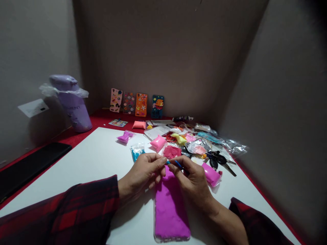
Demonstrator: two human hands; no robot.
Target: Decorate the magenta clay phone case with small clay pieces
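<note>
My left hand (pixel 149 167) pinches a small teal-blue piece (pixel 168 162), apparently clay, between thumb and fingertips. Close against it, my right hand (pixel 191 178) is closed on a slim dark-blue tool (pixel 178 165), mostly covered by the fingers; its tip meets or nearly meets the piece. Below both hands, a clear phone case (pixel 171 204) lies flat, its back covered with bumpy magenta clay. The top end of the case is partly hidden behind my hands. Just beyond my left hand is a small bag of teal clay (pixel 137 151).
Clay packets, including a pink one (pixel 158 143) and a magenta one (pixel 211 174), lie among clutter. Scissors (pixel 221 160) rest at right on the white board (pixel 102 163). Several decorated phone cases (pixel 141 104) lean on the back wall. A purple bottle (pixel 74 105) stands left.
</note>
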